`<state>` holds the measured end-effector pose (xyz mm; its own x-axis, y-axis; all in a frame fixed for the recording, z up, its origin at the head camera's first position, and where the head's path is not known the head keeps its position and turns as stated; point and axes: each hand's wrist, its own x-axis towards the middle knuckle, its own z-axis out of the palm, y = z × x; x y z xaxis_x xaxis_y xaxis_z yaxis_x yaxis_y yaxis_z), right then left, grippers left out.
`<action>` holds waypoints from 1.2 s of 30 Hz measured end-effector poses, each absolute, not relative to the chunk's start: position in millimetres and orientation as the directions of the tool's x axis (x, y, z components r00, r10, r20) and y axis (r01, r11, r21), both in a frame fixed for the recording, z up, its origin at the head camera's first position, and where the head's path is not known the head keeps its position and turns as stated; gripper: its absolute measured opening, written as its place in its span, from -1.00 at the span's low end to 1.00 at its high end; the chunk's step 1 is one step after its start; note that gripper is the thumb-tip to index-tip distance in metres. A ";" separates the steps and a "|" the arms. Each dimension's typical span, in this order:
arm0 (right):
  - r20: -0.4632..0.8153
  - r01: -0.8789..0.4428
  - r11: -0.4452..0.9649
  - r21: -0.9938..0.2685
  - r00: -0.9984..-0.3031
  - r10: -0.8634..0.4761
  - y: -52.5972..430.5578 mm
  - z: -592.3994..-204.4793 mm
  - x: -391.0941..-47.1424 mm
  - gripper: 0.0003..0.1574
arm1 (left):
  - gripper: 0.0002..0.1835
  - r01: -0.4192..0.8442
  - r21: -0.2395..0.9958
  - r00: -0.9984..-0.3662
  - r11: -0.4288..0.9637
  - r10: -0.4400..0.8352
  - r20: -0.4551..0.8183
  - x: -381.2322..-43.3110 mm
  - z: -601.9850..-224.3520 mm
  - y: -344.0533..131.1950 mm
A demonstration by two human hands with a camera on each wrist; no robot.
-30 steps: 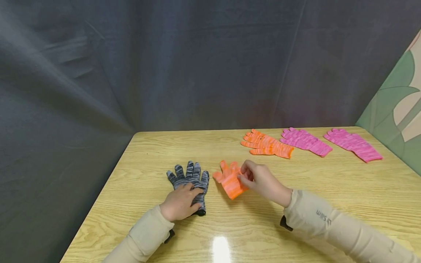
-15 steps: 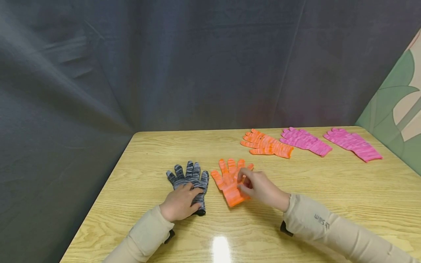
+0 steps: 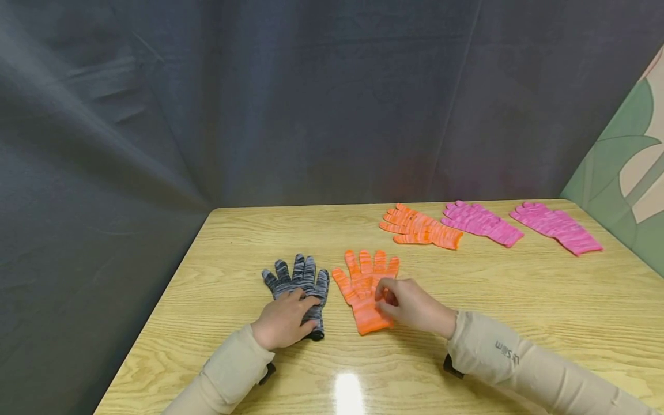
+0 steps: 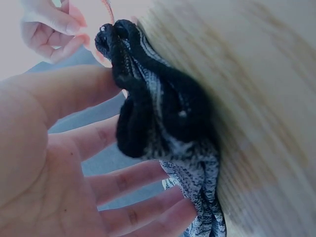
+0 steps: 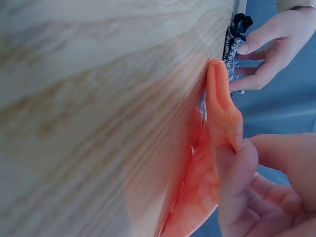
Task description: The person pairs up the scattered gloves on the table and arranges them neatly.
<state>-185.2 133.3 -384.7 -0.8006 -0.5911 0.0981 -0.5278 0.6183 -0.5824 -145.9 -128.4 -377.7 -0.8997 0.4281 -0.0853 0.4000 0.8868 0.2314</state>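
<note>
A grey-and-black knit glove (image 3: 301, 278) lies palm-flat on the table, fingers spread away from me. My left hand (image 3: 285, 320) rests on its lower part with relaxed fingers; in the left wrist view the thumb and fingertips touch the glove beside its black cuff (image 4: 182, 103). To its right is an orange knit glove (image 3: 363, 297), fingers fanned out and cuff toward me. With thumb and index finger my right hand (image 3: 415, 305) pinches its right side. The right wrist view shows that pinched fabric (image 5: 224, 123) lifted a little, the rest lying close to the tabletop.
Along the back right lie another orange glove (image 3: 422, 229) and two pink gloves, one nearer the middle (image 3: 482, 223) and one farther right (image 3: 557, 227). A dark cloth (image 3: 337, 104) hangs behind the wooden table (image 3: 249, 230). A patterned green panel (image 3: 617, 173) borders the right.
The pinched orange glove has come down from a raised, partly folded pose to lie spread on the table. My right hand lowered slightly with it. The left hand stayed put.
</note>
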 end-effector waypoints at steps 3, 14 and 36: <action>0.076 -0.521 0.621 -0.585 -0.798 -0.598 133.8 -385.1 -184.3 -0.91 | -0.56 0.397 0.233 -0.901 0.888 0.425 -0.089 -145.9 -377.6 -128.4; 0.043 -0.518 0.639 -0.568 -0.794 -0.606 135.0 -390.8 -182.9 -0.90 | -0.56 0.397 0.229 -0.902 0.889 0.424 -0.081 -145.5 -377.6 -128.4; 0.000 -0.537 0.644 -0.546 -0.768 -0.640 136.6 -394.0 -184.6 -0.89 | -0.56 0.400 0.230 -0.900 0.887 0.428 -0.085 -146.9 -377.3 -128.6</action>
